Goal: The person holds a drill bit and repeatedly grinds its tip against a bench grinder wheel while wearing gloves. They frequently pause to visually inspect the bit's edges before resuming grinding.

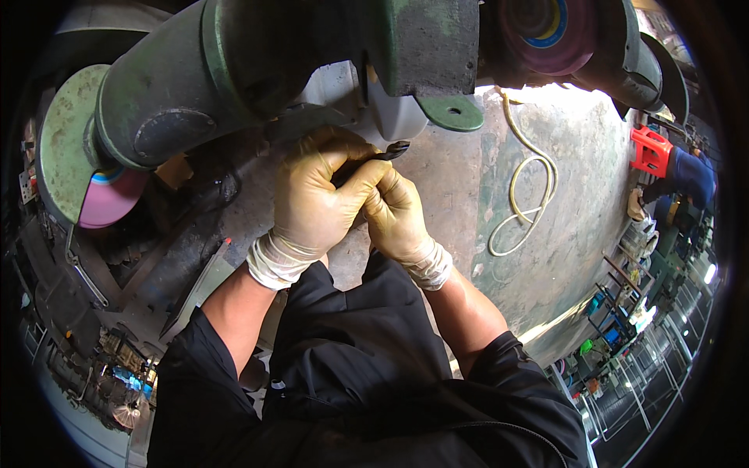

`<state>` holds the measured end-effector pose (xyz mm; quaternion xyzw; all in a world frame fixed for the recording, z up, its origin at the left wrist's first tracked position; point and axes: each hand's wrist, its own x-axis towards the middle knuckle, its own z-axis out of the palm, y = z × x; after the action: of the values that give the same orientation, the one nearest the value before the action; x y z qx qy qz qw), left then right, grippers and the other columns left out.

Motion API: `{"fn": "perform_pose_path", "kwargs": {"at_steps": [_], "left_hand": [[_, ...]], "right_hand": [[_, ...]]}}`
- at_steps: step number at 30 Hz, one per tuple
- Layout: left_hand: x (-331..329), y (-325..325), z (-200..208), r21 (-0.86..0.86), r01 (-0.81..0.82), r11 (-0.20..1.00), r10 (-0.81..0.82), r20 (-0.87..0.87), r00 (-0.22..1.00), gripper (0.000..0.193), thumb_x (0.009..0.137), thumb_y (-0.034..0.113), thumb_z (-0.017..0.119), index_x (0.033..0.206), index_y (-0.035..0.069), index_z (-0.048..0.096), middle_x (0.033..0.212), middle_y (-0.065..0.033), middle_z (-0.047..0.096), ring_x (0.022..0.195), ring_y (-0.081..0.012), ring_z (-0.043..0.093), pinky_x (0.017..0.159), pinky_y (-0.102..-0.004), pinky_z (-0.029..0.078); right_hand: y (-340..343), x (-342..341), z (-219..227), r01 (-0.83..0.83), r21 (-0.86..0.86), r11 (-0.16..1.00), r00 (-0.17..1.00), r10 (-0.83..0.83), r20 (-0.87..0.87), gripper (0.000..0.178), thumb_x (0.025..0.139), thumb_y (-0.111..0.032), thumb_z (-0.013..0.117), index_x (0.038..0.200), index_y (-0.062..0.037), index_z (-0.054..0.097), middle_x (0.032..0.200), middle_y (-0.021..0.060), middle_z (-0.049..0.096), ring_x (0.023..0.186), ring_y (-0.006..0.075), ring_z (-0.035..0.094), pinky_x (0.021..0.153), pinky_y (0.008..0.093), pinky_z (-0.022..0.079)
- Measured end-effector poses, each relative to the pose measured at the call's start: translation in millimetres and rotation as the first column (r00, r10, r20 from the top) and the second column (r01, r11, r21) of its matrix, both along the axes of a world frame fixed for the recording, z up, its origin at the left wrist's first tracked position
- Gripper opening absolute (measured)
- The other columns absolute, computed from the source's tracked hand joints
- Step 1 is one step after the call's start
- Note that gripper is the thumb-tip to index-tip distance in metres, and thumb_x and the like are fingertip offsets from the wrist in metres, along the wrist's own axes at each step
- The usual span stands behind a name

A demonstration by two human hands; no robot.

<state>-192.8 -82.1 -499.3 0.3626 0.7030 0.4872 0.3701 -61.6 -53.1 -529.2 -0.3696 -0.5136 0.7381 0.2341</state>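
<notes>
Both of my hands wear thin, yellowish-stained gloves with white cuffs and meet in front of the grinder. A dark drill bit sticks out past my fingers, its spiral end pointing right. My left hand is closed round it, thumb stretched toward the right hand. Fingers curled, my right hand grips the bit from the other side; most of its shank is hidden. Just above the bit is the pale edge of a grinding wheel, beside a green metal tab. Whether bit and wheel touch I cannot tell.
The green grinder body spans the top, with a pink wheel at left and another pink wheel at upper right. A pale hose lies coiled on the floor. Far right, a person is near a red stool.
</notes>
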Motion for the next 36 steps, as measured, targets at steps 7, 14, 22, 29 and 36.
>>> {"fn": "perform_pose_path", "kwargs": {"at_steps": [7, 14, 22, 29, 36], "left_hand": [[0.2, 1.6, -1.7, 0.032, 0.001, 1.000, -0.001, -0.024, 1.000, 0.014, 0.076, 0.006, 0.076, 0.088, 0.000, 0.072, 0.085, -0.0094, 0.069, 0.076, -0.0207, 0.066, 0.071, -0.0300, 0.052], [5.4, -1.7, -4.8, -0.085, -0.035, 0.996, 0.057, 0.269, 0.962, 0.009, 0.080, 0.004, 0.075, 0.086, 0.000, 0.069, 0.082, -0.0051, 0.069, 0.075, -0.0123, 0.064, 0.071, -0.0256, 0.050], [5.5, -2.4, -9.9, -0.164, -0.028, 0.986, 0.089, 0.377, 0.922, 0.008, 0.081, 0.005, 0.074, 0.083, 0.000, 0.069, 0.079, -0.0037, 0.069, 0.072, -0.0101, 0.062, 0.069, -0.0250, 0.050], [5.7, -2.5, -14.7, -0.184, -0.013, 0.983, 0.096, 0.447, 0.889, 0.008, 0.082, 0.006, 0.074, 0.083, -0.001, 0.069, 0.078, -0.0026, 0.068, 0.071, -0.0084, 0.061, 0.067, -0.0238, 0.049], [4.5, -1.2, -17.2, -0.215, 0.000, 0.977, 0.099, 0.451, 0.887, 0.012, 0.082, 0.010, 0.074, 0.082, -0.001, 0.069, 0.075, -0.0030, 0.068, 0.069, -0.0085, 0.061, 0.065, -0.0243, 0.049]], "right_hand": [[-5.2, 1.9, -4.1, 0.011, -0.099, 0.995, 1.000, -0.010, 0.005, 0.013, 0.100, -0.010, 0.055, 0.105, -0.0001, 0.061, 0.089, 0.0008, 0.063, 0.082, 0.0070, 0.053, 0.072, 0.0236, 0.047], [-7.7, 5.2, -2.0, 0.018, -0.143, 0.989, 1.000, -0.015, 0.025, 0.019, 0.100, -0.014, 0.056, 0.110, 0.0015, 0.062, 0.090, 0.0011, 0.063, 0.082, 0.0071, 0.053, 0.073, 0.0233, 0.047], [-9.9, 7.1, 2.8, 0.028, -0.224, 0.974, 0.999, -0.020, 0.035, 0.018, 0.100, -0.014, 0.056, 0.106, 0.0015, 0.062, 0.087, -0.0004, 0.060, 0.081, 0.0066, 0.050, 0.072, 0.0225, 0.045], [-11.9, 7.5, 2.2, 0.048, -0.243, 0.969, 0.998, -0.039, 0.039, 0.016, 0.100, -0.015, 0.056, 0.101, 0.0007, 0.061, 0.085, -0.0019, 0.056, 0.078, 0.0058, 0.047, 0.069, 0.0212, 0.042], [-13.5, 6.3, 3.2, 0.074, -0.266, 0.961, 0.997, -0.067, 0.037, 0.018, 0.100, -0.015, 0.056, 0.106, 0.0016, 0.062, 0.087, -0.0033, 0.057, 0.078, 0.0052, 0.047, 0.069, 0.0208, 0.042]]}}
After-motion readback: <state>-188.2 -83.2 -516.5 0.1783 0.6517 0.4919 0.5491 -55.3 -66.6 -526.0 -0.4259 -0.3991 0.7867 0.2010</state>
